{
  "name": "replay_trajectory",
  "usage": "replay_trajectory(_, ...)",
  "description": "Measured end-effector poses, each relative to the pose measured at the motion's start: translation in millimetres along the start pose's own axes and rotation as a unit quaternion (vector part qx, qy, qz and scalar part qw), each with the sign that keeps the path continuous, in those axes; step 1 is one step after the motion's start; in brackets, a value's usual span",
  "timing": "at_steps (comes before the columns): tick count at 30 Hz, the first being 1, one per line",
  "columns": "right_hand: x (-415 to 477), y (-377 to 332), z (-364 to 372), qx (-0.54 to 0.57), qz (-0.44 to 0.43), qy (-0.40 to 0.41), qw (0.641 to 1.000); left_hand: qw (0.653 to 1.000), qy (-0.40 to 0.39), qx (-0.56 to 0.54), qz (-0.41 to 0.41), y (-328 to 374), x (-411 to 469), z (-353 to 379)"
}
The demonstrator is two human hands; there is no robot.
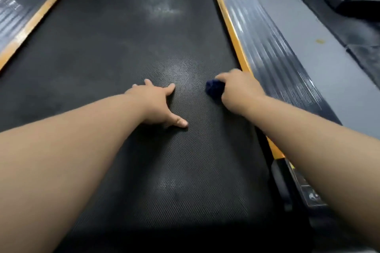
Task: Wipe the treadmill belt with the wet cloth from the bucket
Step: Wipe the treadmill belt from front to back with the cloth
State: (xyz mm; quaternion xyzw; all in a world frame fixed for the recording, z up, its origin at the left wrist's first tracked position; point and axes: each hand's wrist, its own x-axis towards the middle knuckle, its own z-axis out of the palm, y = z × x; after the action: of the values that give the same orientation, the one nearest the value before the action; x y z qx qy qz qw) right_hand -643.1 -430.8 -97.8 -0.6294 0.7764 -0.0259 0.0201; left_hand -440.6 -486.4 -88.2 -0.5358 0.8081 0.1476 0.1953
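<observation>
Head view: cloth [214,88] in right hand [239,88]

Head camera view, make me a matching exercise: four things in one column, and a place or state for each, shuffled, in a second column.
Column one:
1. left hand
2. right hand
3. cloth
4. side rail

Column two:
A. dark blue, bunched on the belt
B. flat on the belt, fingers spread
C. grips the cloth, beside the yellow strip
D. ribbed, right of the yellow strip

Pairs: 1-B, 2-C, 3-A, 4-D.
</observation>
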Motion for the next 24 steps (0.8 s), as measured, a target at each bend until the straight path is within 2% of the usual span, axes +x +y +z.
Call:
replay_trajectory(3,-52.5,-5.8,0.9,0.032,-0.091,-0.013,0.995,1.000,-0.008,0.016,0.015,-6.7,-0.7,-1.9)
replay_trajectory(6,-52.6,-8.6,0.9,0.047,-0.109,-0.003,0.993,0.999,-0.006,0.030,0.024,-10.8,-5.6,-0.7)
replay_trajectory(8,-14.2,-6.1,5.8,0.040,-0.072,0.020,0.996,0.999,-0.003,0.033,0.021,-11.1,-6.3,0.2)
replay_trajectory(11,40.3,-12.4,9.9,0.106,0.050,0.031,0.993,0.999,0.013,0.033,0.012,-12.2,-6.7,5.1)
replay_trajectory(12,42.5,-19.9,11.0,0.108,0.060,0.025,0.992,0.999,0.019,0.036,0.010,-13.2,-7.6,5.8)
replay_trajectory(15,3.7,-31.3,14.8,0.071,-0.026,0.021,0.997,0.998,0.025,0.049,0.012,-14.5,-7.4,5.7)
replay_trajectory(17,-35.0,-33.7,19.1,0.103,-0.123,0.044,0.986,0.998,0.024,0.050,0.016,-14.8,-5.7,6.4)
replay_trajectory(19,-35.1,-29.3,19.8,0.120,-0.154,0.037,0.980,0.999,0.018,0.040,0.024,-18.4,-7.4,3.3)
replay_trajectory(20,-20.7,-28.0,19.6,0.115,-0.136,0.040,0.983,0.999,0.013,0.037,0.033,-21.5,-9.4,-0.9)
replay_trajectory(22,15.8,-28.1,17.5,0.110,-0.038,0.039,0.992,0.999,0.007,0.032,0.037,-33.9,-11.6,-9.5)
replay_trajectory(24,40.3,-31.8,13.6,0.126,0.047,0.034,0.990,0.999,0.002,0.036,-0.017,-53.4,-12.6,-12.3)
